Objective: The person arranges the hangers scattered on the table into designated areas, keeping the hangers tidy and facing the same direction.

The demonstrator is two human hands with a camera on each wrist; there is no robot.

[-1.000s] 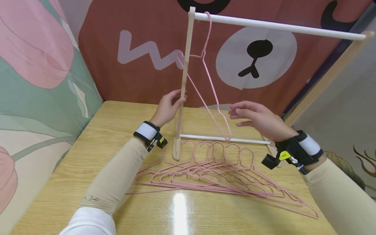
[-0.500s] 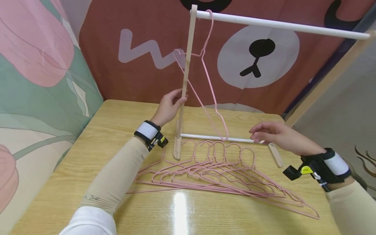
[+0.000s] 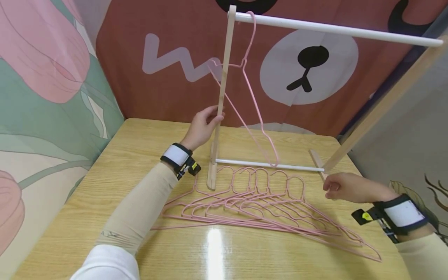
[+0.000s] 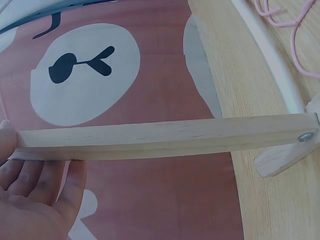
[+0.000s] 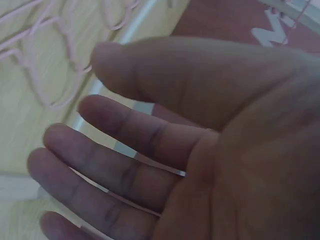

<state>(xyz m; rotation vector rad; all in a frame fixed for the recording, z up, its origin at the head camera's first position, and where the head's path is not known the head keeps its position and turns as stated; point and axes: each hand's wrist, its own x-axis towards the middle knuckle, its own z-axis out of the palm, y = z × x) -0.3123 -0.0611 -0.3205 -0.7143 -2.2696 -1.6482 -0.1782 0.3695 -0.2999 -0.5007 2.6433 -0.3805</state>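
Note:
My left hand (image 3: 200, 126) grips the left wooden post (image 3: 226, 58) of a clothes rack, thumb on one side and fingers on the other, as the left wrist view also shows on the post (image 4: 150, 135). A pink hanger (image 3: 258, 111) dangles from the white top bar (image 3: 336, 28) by its hook, close to that post. Over the right side of the table, near the rack's right foot (image 3: 316, 158), is my right hand (image 3: 353, 187). Its fingers (image 5: 135, 177) are loosely bent with nothing between them in the right wrist view.
Several pink hangers (image 3: 259, 224) lie overlapped on the wooden table (image 3: 168, 256), hooks toward the rack. A white lower bar (image 3: 241, 162) joins the rack's feet. The right post (image 3: 378, 109) slants up at the right. A curtain with a bear print (image 3: 168, 101) hangs behind.
My right hand has moved right and down, away from the hanging hanger. That hanger has swung slightly on the bar. The left hand stays on the post.

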